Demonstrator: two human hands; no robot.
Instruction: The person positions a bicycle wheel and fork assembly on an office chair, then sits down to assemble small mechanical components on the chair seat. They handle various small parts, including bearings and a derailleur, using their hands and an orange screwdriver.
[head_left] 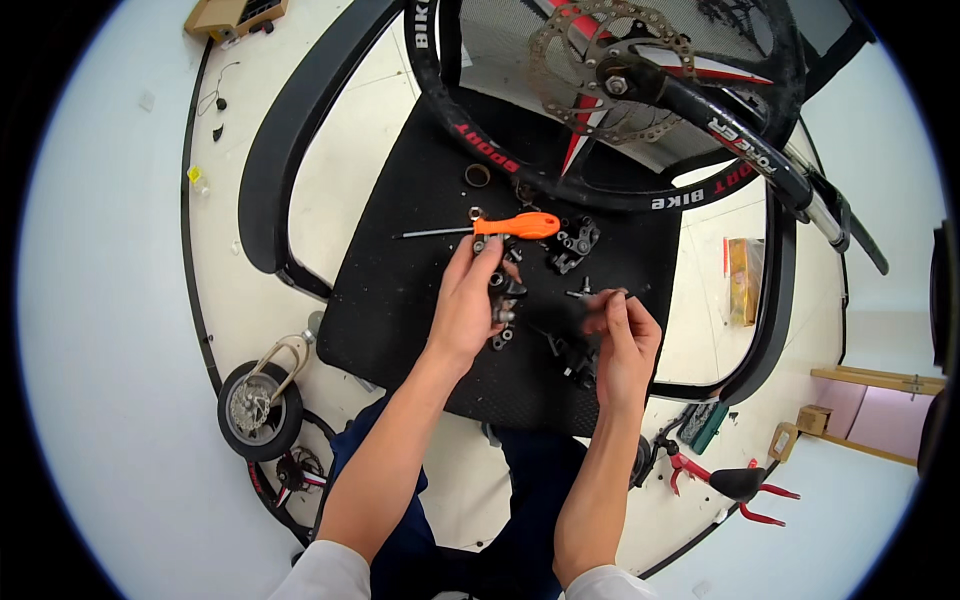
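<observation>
My left hand [466, 308] is closed around a black-and-silver brake caliper [506, 288], partly hidden by the fingers. To its right, my right hand [627, 335] pinches thumb and fingertips together; whatever is between them is too small and blurred to name. Just beyond the left fingertips lies a screwdriver [520, 226] with an orange handle, its shaft pointing left. Another caliper-like metal part [575, 245] rests on the black chair seat [390, 300]. Small metal pieces [572, 365] lie between and below the hands, and a ring [477, 176] sits farther back.
A bicycle wheel [480, 150] with a brake disc [610, 110] and fork [740, 130] leans across the chair's back. Armrests [265, 180] flank the seat. On the floor are a small wheel [260, 410], a red bike frame part [690, 465] and a yellow package [743, 280].
</observation>
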